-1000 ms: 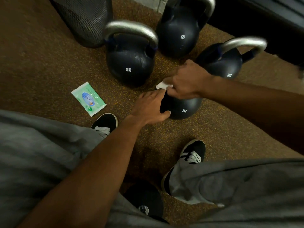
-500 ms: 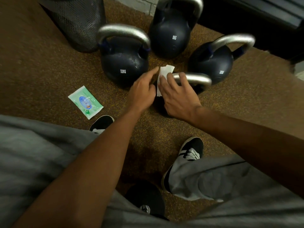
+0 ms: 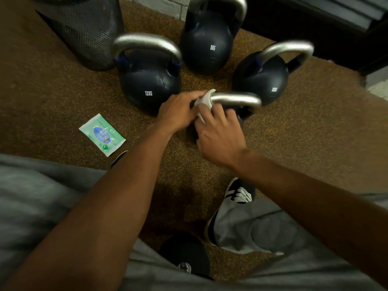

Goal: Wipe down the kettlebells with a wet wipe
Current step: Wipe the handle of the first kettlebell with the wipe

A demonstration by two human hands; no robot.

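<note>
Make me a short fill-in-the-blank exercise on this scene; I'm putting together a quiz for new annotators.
1. The white wipe is wrapped around the silver ____ of the nearest kettlebell.
2. The green wipe packet lies on the floor to the ____ of the left hand.
3. The far-left kettlebell, beside the mesh bin, is marked ____.

Missing words: handle; left; 12KG
</note>
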